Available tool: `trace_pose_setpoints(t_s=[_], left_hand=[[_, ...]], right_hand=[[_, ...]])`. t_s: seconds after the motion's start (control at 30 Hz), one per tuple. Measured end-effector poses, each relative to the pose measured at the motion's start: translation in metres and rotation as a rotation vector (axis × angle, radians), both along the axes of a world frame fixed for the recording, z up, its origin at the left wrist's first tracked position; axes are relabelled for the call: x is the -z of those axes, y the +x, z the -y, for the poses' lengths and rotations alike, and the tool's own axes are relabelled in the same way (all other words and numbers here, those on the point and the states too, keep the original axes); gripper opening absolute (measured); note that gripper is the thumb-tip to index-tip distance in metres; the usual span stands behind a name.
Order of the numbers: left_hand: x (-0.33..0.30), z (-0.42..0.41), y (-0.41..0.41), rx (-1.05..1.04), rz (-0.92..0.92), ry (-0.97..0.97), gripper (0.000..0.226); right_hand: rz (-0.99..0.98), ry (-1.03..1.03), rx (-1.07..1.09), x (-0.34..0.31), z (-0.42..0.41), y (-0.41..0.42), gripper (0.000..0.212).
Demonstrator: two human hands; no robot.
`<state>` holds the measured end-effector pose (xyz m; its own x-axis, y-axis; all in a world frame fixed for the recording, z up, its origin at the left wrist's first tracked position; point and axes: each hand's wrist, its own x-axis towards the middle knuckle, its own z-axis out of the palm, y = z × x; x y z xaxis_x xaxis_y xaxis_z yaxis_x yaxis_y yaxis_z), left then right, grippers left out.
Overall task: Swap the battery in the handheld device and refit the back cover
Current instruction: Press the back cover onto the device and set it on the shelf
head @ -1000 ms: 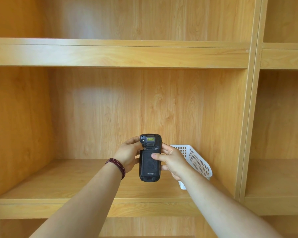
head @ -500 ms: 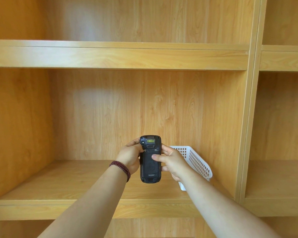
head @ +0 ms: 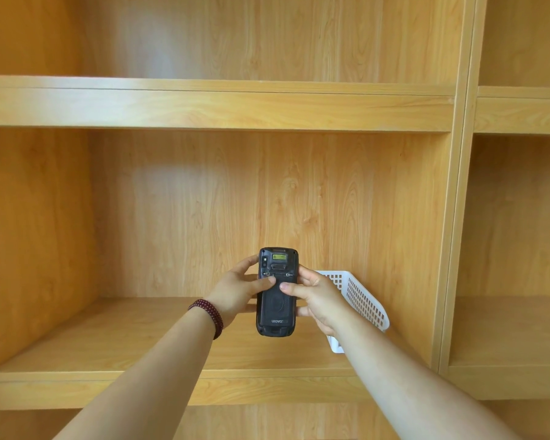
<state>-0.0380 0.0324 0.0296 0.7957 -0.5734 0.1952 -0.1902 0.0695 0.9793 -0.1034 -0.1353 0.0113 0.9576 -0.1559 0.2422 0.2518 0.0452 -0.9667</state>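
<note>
Black handheld device point(head: 277, 293) is being gripped by left hand point(head: 235, 295) and right hand point(head: 315, 296), thumbs pressing its back cover point(head: 276, 308), just beside white basket point(head: 362, 300)

The handheld device point(head: 277, 292) shows only its back; its front face is turned away. Both hands' fingers wrap behind it, unseen. The right hand point(head: 318, 301) and forearm cover the near left part of the white basket point(head: 359, 296), whose contents cannot be told.

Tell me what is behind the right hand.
A white perforated basket stands on the wooden shelf behind the right hand. The hand and forearm cover its near end; its contents cannot be seen.
</note>
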Motion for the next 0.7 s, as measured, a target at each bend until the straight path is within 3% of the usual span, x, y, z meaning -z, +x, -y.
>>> trace_pose_setpoints(t_s=[0.3, 0.53, 0.7], left_hand=[[-0.002, 0.005, 0.002, -0.097, 0.013, -0.019, 0.047], [0.0, -0.006, -0.005, 0.046, 0.023, 0.172, 0.064], [0.006, -0.005, -0.002, -0.002, 0.037, 0.115, 0.065]], right_hand=[[-0.028, -0.008, 0.039, -0.012, -0.008, -0.001, 0.03], [-0.029, -0.024, 0.044, -0.01, -0.002, -0.002, 0.023], [-0.075, -0.067, -0.004, -0.003, 0.0, -0.001, 0.034]])
